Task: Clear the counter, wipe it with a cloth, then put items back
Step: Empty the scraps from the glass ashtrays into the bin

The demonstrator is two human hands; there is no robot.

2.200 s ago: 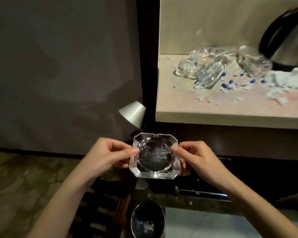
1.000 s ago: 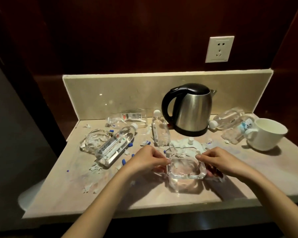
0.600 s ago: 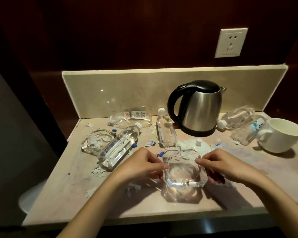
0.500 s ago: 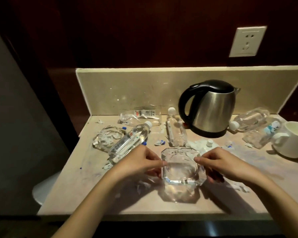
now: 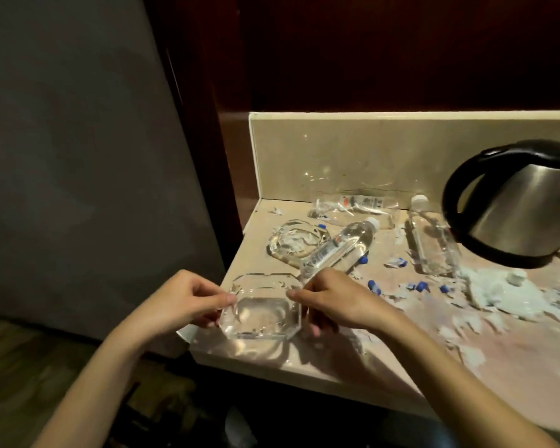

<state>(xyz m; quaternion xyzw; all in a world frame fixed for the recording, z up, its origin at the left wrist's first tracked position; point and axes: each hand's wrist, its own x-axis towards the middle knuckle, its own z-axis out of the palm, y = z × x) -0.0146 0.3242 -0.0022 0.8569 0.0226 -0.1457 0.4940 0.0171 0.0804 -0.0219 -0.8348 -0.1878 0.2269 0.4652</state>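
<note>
My left hand (image 5: 188, 302) pinches the left rim of the glass ashtray (image 5: 262, 311), thumb on top and fingers curled under the edge; my right hand (image 5: 332, 300) pinches the right rim the same way. The ashtray sits at the front left corner of the surface (image 5: 385, 357), and I cannot tell whether its base rests there or hangs just above. I judge it thick, heavy and stiff, with smooth cut faces that would slip in a loose grip, and it would chip or crack if it met the stone edge or the floor. The bevelled rim on two opposite sides, where I have it now, seems the best place to hold it, with both hands sharing the weight.

Just behind it and a little to the right lies a second ashtray (image 5: 296, 243), full of torn white scraps. A plastic water bottle (image 5: 338, 250) lies on its side next to it, its lower end reaching down to my right knuckles, so lifting or sliding the glass to the right could nudge it and set it rolling. Behind that, against the back wall, is a crumpled clear wrapper (image 5: 353, 205). Further right another bottle (image 5: 432, 240) lies flat, then the steel kettle (image 5: 521, 205) with its black handle. Small blue bits (image 5: 372, 283) and white paper scraps (image 5: 492, 292) litter the surface to the right, so the clearing looks far from done and wiping cannot start.
</note>
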